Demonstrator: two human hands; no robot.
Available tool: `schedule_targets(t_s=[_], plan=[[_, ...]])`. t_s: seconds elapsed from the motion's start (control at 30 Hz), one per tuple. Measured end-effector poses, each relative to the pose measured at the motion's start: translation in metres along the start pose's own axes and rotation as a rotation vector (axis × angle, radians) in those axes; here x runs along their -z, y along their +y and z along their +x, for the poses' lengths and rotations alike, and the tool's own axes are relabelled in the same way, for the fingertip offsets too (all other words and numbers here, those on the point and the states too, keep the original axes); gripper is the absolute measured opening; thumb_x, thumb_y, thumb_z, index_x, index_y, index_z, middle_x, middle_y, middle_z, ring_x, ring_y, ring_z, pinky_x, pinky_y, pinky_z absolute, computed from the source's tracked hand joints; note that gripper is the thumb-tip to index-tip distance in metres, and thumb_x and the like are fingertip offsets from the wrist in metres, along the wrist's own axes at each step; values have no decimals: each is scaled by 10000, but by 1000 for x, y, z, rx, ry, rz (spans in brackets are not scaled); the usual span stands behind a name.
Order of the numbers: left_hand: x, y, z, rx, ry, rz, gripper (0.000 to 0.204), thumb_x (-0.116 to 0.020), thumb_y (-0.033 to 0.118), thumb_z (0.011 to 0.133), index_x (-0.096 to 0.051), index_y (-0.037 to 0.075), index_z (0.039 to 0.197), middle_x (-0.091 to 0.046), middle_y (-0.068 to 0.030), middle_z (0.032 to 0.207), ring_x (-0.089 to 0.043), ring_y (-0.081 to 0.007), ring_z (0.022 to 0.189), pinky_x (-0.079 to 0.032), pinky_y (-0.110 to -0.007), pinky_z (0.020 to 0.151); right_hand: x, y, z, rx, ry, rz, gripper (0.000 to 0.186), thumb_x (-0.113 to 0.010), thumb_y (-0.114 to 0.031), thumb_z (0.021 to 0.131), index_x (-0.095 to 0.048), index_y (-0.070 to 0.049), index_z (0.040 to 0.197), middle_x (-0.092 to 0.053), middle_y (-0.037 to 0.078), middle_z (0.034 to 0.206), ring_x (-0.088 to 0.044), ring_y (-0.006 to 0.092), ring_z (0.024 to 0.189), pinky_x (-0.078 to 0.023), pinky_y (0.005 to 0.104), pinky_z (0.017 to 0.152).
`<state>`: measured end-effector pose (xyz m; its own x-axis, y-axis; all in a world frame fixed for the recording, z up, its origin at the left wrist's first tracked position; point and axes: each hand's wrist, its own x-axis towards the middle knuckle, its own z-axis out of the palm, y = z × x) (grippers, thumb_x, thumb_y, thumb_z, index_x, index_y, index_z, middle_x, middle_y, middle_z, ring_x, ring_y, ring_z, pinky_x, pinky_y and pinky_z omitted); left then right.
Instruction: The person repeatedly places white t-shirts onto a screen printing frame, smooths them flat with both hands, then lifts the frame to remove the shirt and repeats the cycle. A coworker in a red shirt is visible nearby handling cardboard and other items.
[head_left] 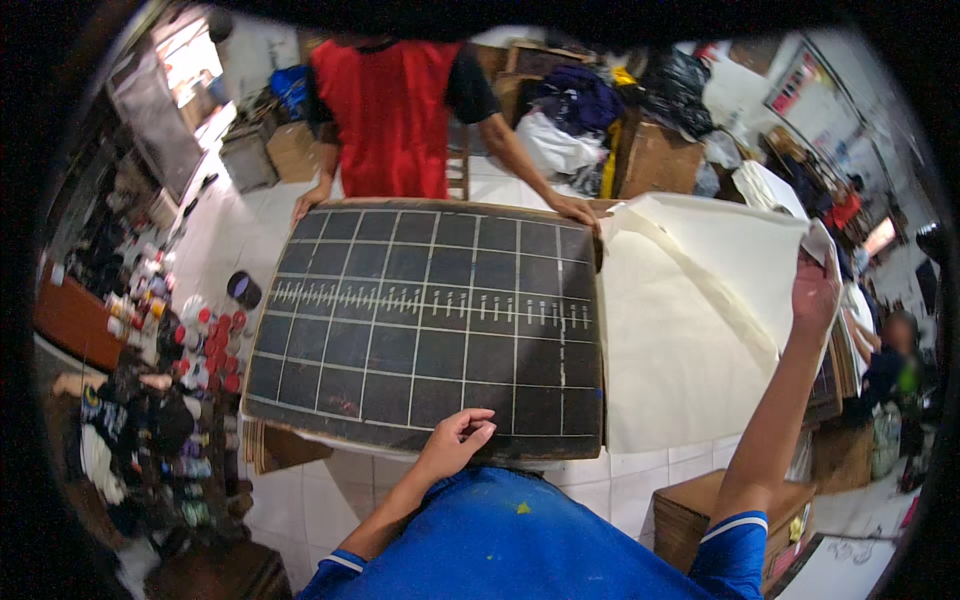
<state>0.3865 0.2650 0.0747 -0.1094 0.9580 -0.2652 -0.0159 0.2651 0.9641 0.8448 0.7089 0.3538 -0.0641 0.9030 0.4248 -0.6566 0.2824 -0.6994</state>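
White sheet point(670, 360): located at the right side of the dark gridded board point(390, 345), with its left edge along the board's right end. Right hand point(815, 292): closed on the far right corner of the sheet, arm extended, corner raised. Left hand point(457, 442): fingers loosely curled with a gap at the thumb, holding nothing visible, positioned at the near edge of the board; contact with the surface cannot be determined.

Sheet condition: a long diagonal ridge crosses it; the panel is not flat. What supports it underneath is hidden.

Board condition: light grid lines and a central row of small marks are exposed; the sheet does not cover them.

Progress, as judged: the corner is secured and the sheet partly spread. Flattening of the ridge appears outstanding. No cut or mark can be made out on the sheet.

Opposite side: a co-worker in a red-fronted shirt point(385, 120) has both hands on the board's far edge, one near the sheet. Left of the board: red-lidded containers point(215, 345) and a dark bucket point(243, 290).
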Motion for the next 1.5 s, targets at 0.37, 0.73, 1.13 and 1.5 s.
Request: schedule_targets(t_s=[0.37, 0.73, 1.13, 1.5], plan=[[-109, 64, 111, -320, -610, -110, 543, -640, 240, 1067, -466, 60, 1549, -673, -135, 1297, -634, -166, 1165, -529, -352, 1011, -193, 42, -297, 15, 105, -493, 408, -687, -36, 964, -559, 80, 1333, -660, 144, 1211, -650, 252, 1125, -507, 469, 1050], [-146, 43, 174, -15, -105, -825, 511, -611, 279, 1070, -436, 114, 1522, -533, -63, 1475, -508, -204, 1350, -441, -396, 1122, -157, -82, -445, 169, 378, -718, 673, -759, -189, 945, -425, 64, 1472, -592, 254, 1362, -624, 376, 1235, -522, 555, 1048], [-28, 163, 113, -412, -165, -809, 625, -593, 395, 1070, -358, 116, 1578, -480, -86, 1539, -457, -228, 1420, -425, -409, 1165, -67, -183, -388, 538, 587, -35, 490, -624, -229, 1059, -519, 27, 1463, -552, 215, 1489, -535, 358, 1380, -389, 529, 1223], [114, 103, -72, -115, -138, -402, 593, -566, 363, 1071, -403, 68, 1560, -526, -130, 1522, -540, -268, 1353, -486, -430, 1109, -112, -104, -282, 110, 13, -19, 364, -595, -171, 1067, -576, 10, 1383, -630, 175, 1376, -606, 273, 1305, -482, 450, 1148]])
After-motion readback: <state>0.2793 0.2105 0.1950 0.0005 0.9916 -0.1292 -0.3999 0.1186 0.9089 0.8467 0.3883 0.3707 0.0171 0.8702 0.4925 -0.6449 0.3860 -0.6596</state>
